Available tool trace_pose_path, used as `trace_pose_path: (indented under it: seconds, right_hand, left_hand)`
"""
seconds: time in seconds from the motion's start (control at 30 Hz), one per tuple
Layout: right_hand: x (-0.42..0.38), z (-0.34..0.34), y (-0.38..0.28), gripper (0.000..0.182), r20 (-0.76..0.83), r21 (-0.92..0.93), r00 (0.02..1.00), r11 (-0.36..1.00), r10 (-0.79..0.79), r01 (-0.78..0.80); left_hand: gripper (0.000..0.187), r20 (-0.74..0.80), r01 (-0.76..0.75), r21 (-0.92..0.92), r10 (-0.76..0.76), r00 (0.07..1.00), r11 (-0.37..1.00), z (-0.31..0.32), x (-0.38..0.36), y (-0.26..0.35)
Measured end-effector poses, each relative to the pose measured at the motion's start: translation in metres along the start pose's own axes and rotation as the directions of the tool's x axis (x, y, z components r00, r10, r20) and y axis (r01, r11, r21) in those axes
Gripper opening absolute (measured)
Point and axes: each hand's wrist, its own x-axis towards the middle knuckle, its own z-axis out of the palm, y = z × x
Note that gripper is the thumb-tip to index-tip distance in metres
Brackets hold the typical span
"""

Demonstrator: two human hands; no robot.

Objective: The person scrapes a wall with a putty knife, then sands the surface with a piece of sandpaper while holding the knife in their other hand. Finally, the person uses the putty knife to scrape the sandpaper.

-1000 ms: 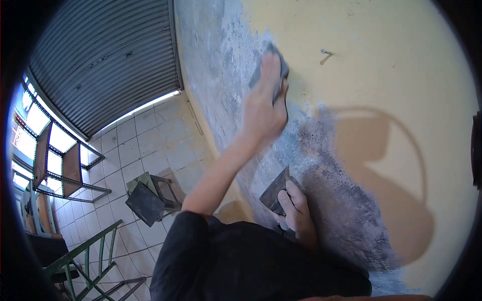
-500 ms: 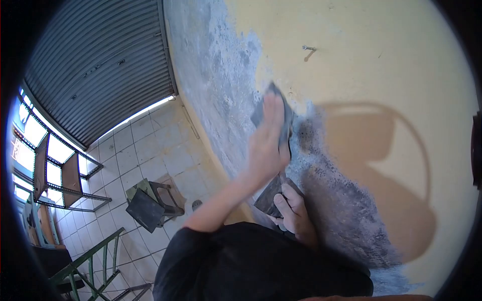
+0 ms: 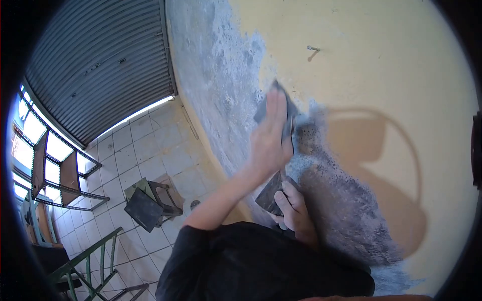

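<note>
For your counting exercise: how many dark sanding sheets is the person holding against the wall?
2: one sanding sheet under the left hand higher up; another in the right hand below.

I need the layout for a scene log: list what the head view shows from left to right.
Windows → green frame → stool → left hand pressing a sanding pad on the wall → nail → shadow on yellow wall.

Left hand [image 3: 271, 138] hides most of the sanding pad [image 3: 283, 108].
</note>
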Motion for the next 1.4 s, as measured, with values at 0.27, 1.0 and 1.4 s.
trace_pose_path:
  seconds: [0.27,1.0,1.4]
  right_hand:
    - [-0.003,0.004,-0.015,0.016,0.052,0.012,0.998,1.000,0.025,-0.026]
    - [-0.001,0.000,-0.014,0.020,0.024,-0.056,0.999,0.997,0.045,-0.044]
    - [-0.003,0.003,-0.016,0.017,0.027,-0.012,0.998,0.999,0.052,-0.051]
  left_hand:
    - [0.061,0.011,-0.046,0.016,0.046,0.999,0.999,0.003,0.007,-0.007]
    - [0.069,-0.030,0.000,-0.023,0.000,1.000,1.000,0.002,0.052,-0.026]
    - [0.061,-0.042,0.052,0.025,-0.051,0.998,0.998,0.003,0.054,-0.031]
